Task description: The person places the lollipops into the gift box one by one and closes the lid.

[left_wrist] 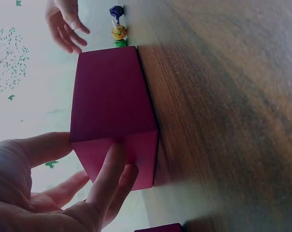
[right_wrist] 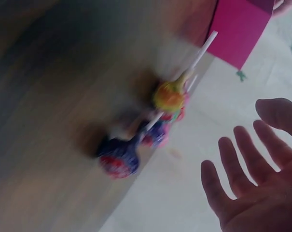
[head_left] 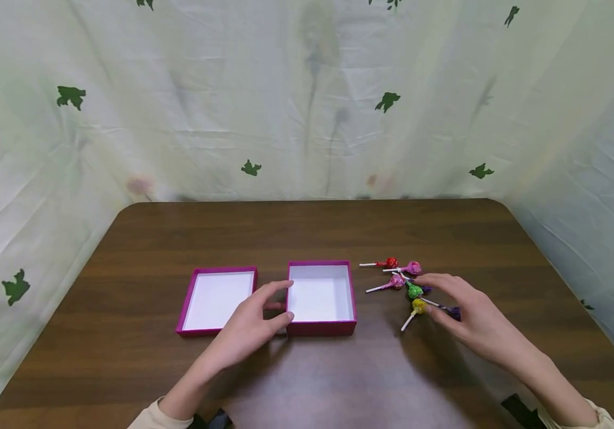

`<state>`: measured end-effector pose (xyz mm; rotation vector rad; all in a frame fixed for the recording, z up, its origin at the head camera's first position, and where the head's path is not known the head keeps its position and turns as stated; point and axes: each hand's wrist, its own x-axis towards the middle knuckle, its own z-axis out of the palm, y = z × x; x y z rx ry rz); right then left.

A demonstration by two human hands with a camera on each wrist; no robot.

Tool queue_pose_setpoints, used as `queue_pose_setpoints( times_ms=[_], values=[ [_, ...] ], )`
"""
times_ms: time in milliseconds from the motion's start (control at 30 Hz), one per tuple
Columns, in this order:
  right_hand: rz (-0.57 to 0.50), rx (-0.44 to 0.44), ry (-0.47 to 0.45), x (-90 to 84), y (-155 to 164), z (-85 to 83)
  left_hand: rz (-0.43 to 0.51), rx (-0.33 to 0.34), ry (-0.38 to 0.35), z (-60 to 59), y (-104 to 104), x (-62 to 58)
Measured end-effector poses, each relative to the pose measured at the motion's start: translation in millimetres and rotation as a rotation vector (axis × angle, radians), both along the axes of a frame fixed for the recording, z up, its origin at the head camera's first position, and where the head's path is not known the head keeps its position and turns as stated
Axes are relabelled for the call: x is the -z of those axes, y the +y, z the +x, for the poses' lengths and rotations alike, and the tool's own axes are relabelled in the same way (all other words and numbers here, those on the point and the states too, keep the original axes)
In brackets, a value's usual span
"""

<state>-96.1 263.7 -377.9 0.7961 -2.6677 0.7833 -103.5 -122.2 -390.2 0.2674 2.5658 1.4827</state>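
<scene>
My left hand [head_left: 255, 322] holds the left wall of an open magenta box [head_left: 320, 328] with a white inside. Thumb and index finger reach the rim, while other fingers press the outer side [left_wrist: 114, 159]. Over on the right, my right hand [head_left: 470, 310] is above several wrapped lollipops, its fingers spread apart and nothing gripped. A yellow lollipop [head_left: 418, 306] and a green one [head_left: 414, 290] lie close to its fingertips. A dark purple lollipop [right_wrist: 118, 157] is partly beneath the hand. Behind them lie pink lollipops [head_left: 395, 281] and a red one [head_left: 390, 262].
A magenta lid [head_left: 218, 301], white inside, lies left of the box on the brown wooden table [head_left: 307, 232]. Behind the table hangs a pale curtain [head_left: 285, 119] with green leaf shapes.
</scene>
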Motion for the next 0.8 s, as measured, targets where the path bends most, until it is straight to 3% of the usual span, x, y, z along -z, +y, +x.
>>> queue_pose_setpoints(
  times_ms=[433, 800],
  values=[
    [-0.007, -0.025, -0.108, 15.3, 37.9, -2.7, 0.039, 0.003, -0.023, -3.4, -2.8, 3.7],
    [-0.079, -0.076, -0.317, 34.5, 60.3, -12.8, 0.052, 0.008, -0.022, -3.2, -2.5, 4.0]
  ],
)
